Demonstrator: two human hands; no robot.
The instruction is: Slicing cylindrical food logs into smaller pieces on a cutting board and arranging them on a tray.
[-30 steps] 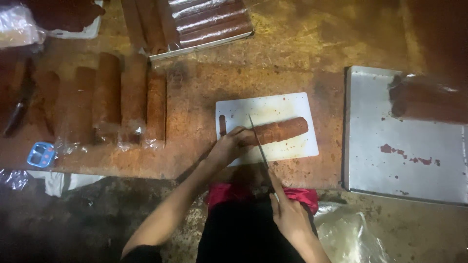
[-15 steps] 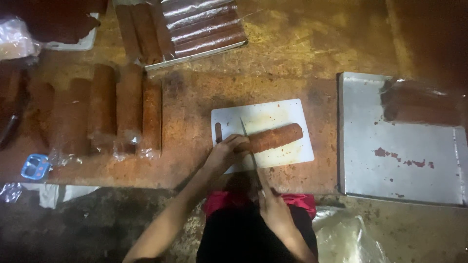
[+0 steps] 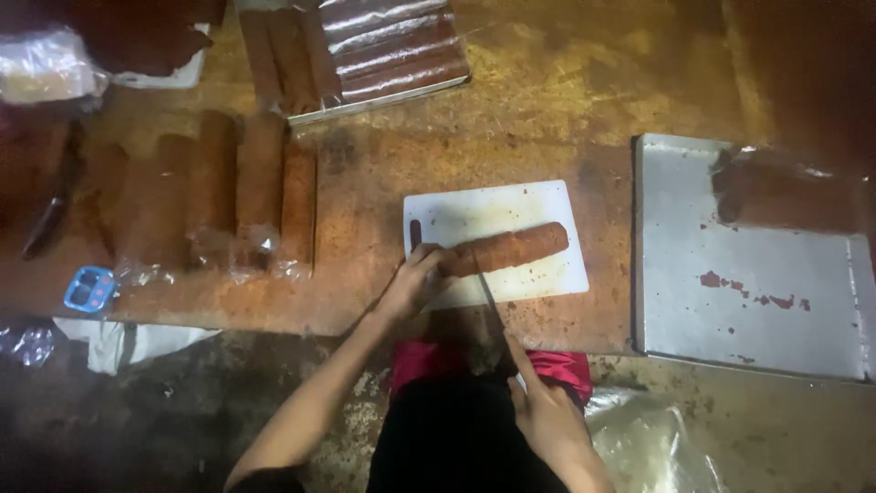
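Observation:
A long reddish-brown roll [image 3: 511, 249] lies across a white cutting board [image 3: 511, 205] on the stained wooden table. My left hand [image 3: 415, 283] grips the roll's left end and pins it to the board. My right hand [image 3: 546, 411] is at the table's near edge, shut on the handle of a knife [image 3: 486, 294]. The thin blade reaches up to the roll just right of my left fingers.
Several wrapped brown rolls [image 3: 233, 196] lie side by side at the left. A tray of more rolls [image 3: 383, 50] stands at the back. A metal tray [image 3: 757, 274] at the right holds a wrapped roll [image 3: 789, 187]. A small blue device [image 3: 89, 288] lies near the left edge.
My right hand has drawn back toward me, pulling the knife blade nearer along the roll. My left hand stays on the roll's end. The camera view has shifted slightly.

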